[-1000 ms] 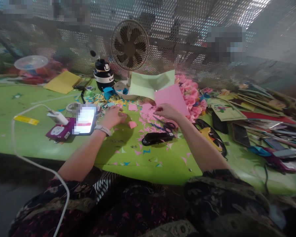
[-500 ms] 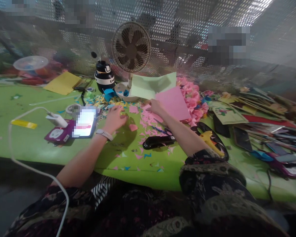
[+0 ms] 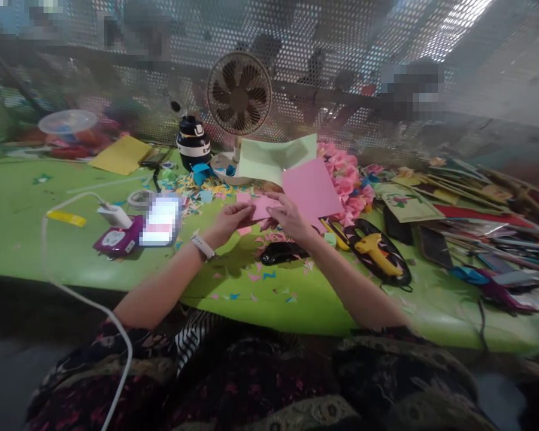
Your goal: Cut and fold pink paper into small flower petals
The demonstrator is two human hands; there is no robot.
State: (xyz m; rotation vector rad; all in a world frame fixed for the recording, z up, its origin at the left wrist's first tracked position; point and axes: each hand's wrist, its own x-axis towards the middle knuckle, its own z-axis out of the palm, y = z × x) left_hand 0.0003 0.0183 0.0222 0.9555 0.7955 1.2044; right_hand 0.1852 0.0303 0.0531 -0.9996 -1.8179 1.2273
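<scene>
A small piece of pink paper (image 3: 265, 208) is held between my two hands above the table. My left hand (image 3: 232, 222) pinches its left edge. My right hand (image 3: 290, 220) has its fingers closed on the right side, partly covering it. Just beyond lie a large pink sheet (image 3: 312, 188) and a pale green sheet (image 3: 278, 157). Pink paper scraps (image 3: 276, 237) are scattered under and around my hands. A black stapler-like tool (image 3: 282, 254) rests close below my right hand.
A small fan (image 3: 239, 94) and a black bottle (image 3: 194, 143) stand at the back. A lit phone (image 3: 160, 221) and a purple power strip (image 3: 119, 239) with a white cable lie left. Pink paper flowers (image 3: 341, 173), a yellow-handled tool (image 3: 377, 254) and piled papers fill the right.
My right hand has come back from the scraps near the pink sheet, and my left hand has moved right. Both now meet on a small piece of pink paper.
</scene>
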